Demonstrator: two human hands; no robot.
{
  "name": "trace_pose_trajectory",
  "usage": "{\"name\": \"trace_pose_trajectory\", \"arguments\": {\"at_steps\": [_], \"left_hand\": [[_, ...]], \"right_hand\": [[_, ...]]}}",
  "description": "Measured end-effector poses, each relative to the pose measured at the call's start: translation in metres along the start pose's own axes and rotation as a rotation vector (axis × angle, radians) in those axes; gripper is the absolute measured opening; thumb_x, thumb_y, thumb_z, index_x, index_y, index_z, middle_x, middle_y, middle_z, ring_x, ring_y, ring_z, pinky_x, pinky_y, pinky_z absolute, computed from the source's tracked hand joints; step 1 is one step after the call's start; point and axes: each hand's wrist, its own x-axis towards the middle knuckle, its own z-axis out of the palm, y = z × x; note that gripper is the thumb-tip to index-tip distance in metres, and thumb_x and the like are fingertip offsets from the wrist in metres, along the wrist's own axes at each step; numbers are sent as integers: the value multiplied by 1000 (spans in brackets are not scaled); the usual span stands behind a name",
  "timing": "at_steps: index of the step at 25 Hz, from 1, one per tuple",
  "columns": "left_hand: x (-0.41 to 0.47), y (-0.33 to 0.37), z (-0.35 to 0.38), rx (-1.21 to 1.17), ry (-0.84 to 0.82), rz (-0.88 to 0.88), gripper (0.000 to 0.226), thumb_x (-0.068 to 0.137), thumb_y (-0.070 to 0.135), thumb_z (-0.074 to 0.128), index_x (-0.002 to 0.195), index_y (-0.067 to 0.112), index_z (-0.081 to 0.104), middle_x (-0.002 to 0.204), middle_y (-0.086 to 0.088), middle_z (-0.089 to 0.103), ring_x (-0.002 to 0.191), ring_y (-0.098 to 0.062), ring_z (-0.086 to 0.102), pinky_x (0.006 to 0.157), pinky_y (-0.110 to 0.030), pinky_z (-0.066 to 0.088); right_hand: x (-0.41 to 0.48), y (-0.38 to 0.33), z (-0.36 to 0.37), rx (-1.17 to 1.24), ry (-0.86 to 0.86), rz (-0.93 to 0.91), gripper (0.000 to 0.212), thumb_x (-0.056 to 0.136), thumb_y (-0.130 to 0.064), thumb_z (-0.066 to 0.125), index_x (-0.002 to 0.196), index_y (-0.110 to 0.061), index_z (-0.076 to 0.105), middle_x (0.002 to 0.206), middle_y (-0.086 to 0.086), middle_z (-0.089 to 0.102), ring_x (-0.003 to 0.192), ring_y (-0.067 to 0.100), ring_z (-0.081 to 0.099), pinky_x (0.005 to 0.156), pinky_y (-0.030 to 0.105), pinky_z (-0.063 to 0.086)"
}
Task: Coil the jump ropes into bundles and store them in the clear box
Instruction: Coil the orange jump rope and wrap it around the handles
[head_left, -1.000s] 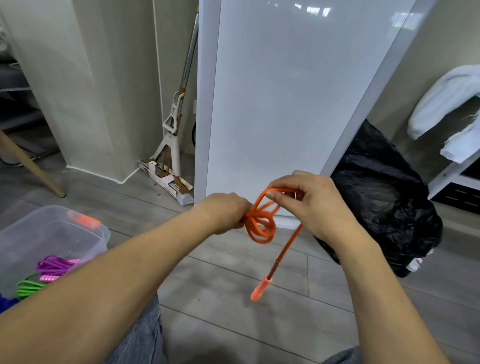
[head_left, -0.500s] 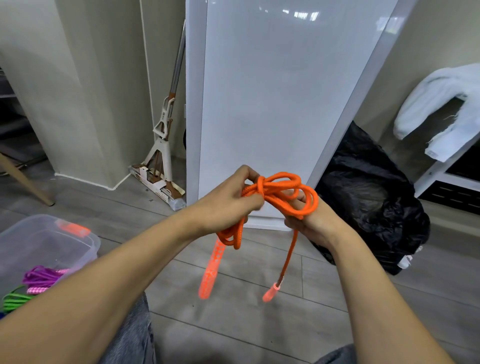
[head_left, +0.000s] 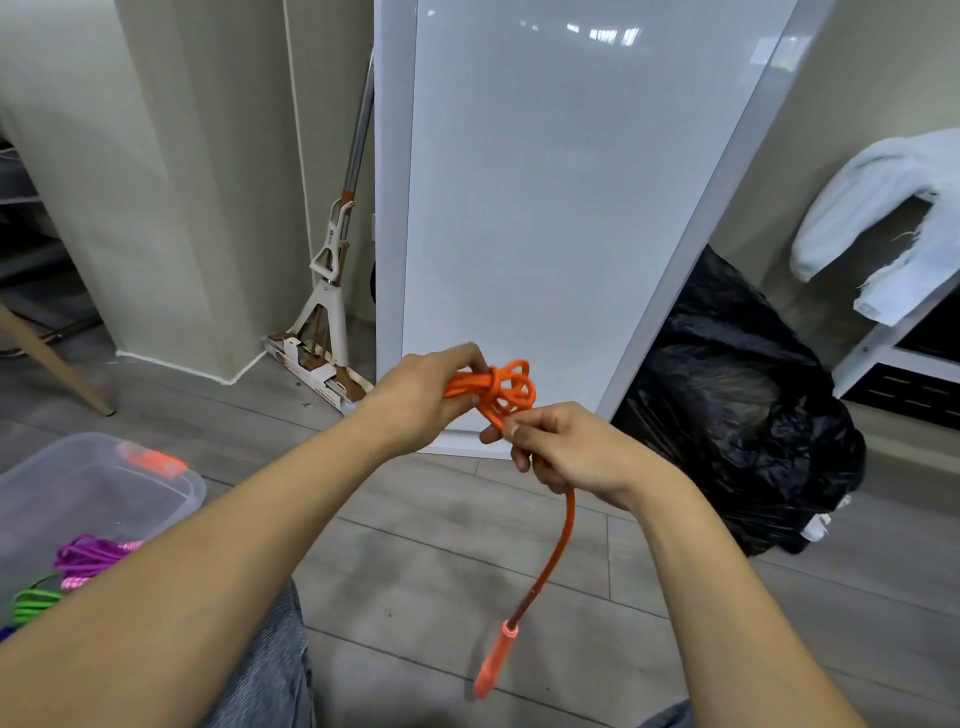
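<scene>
Head view: your left hand (head_left: 415, 400) grips the coiled bunch of the orange jump rope (head_left: 498, 389) in mid-air, fingers curled round the loops, while your right hand (head_left: 566, 452) just below pinches the strand leaving the bunch. The tail hangs from that fist with its orange handle (head_left: 493, 660) dangling above the floor. The clear box (head_left: 104, 488) sits low left on the floor, well apart, holding a purple rope (head_left: 88, 556) and a green rope (head_left: 34, 603).
</scene>
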Motion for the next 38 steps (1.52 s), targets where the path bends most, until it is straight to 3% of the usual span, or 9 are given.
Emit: {"name": "trace_pose_trajectory", "arguments": {"at_steps": [5, 9, 15, 20, 25, 29, 31, 34, 38], "left_hand": [[-1, 5, -3, 248, -293, 145, 21, 86, 35, 73, 106, 37, 68, 88, 12, 67, 82, -8, 58, 69, -28, 45], [-10, 20, -12, -374, -510, 113, 25, 80, 11, 80, 103, 17, 77, 81, 6, 75, 70, 1, 63, 69, -15, 49], [-6, 23, -20, -899, -225, -80, 26, 82, 6, 77, 102, 11, 62, 75, -6, 72, 62, -13, 60, 60, -24, 47], [2, -2, -7, -226, 80, -62, 25, 81, 30, 79, 95, 30, 58, 69, 1, 69, 58, -10, 57, 56, -26, 45], [3, 1, -5, 187, -167, 65, 22, 79, 34, 78, 96, 35, 64, 71, 11, 57, 77, -16, 56, 63, -27, 40], [-8, 11, -10, -309, -612, 47, 24, 76, 21, 85, 94, 25, 70, 78, 1, 74, 68, -12, 63, 69, -25, 47], [-11, 17, -17, -722, -649, 7, 23, 80, 3, 78, 97, 14, 68, 85, -14, 73, 70, -22, 64, 70, -30, 54], [-7, 20, -20, -1103, -454, -51, 18, 85, 3, 70, 100, 10, 64, 83, -13, 68, 60, -17, 62, 58, -25, 54], [7, 10, -8, -1150, -47, -279, 17, 90, 12, 68, 106, 7, 64, 88, -10, 73, 60, -16, 64, 63, -29, 52]], "right_hand": [[-12, -8, -18, -403, 303, -208, 8, 92, -28, 71, 91, -24, 78, 74, -10, 71, 70, 0, 65, 70, 19, 51], [-14, -1, -26, -38, 341, -277, 8, 80, -20, 82, 83, -15, 78, 75, -3, 74, 68, 6, 67, 66, 18, 52], [6, 14, -17, 311, 206, -154, 20, 97, -13, 61, 89, -19, 78, 77, 5, 70, 52, 15, 48, 54, 29, 23], [2, 14, -7, 69, -57, 21, 25, 102, -24, 55, 110, -17, 77, 76, 8, 61, 52, 15, 43, 54, 24, 36], [-8, -1, -16, -106, 169, -101, 12, 94, -17, 68, 94, -12, 79, 64, -3, 62, 50, 8, 46, 49, 16, 36], [-13, 3, -23, -13, 252, -215, 15, 75, -22, 86, 81, -11, 78, 72, 2, 73, 65, 10, 60, 63, 20, 46], [-11, 3, -28, 211, 214, -203, 21, 66, -33, 88, 73, -15, 77, 66, 3, 68, 61, 15, 56, 59, 24, 46], [-7, 7, -32, 304, 209, -166, 21, 76, -41, 82, 73, -20, 76, 64, 13, 53, 50, 15, 43, 52, 34, 31], [-3, 15, -29, 237, 143, -77, 24, 94, -26, 64, 82, -10, 75, 62, 9, 51, 45, 17, 40, 51, 30, 27]]}}
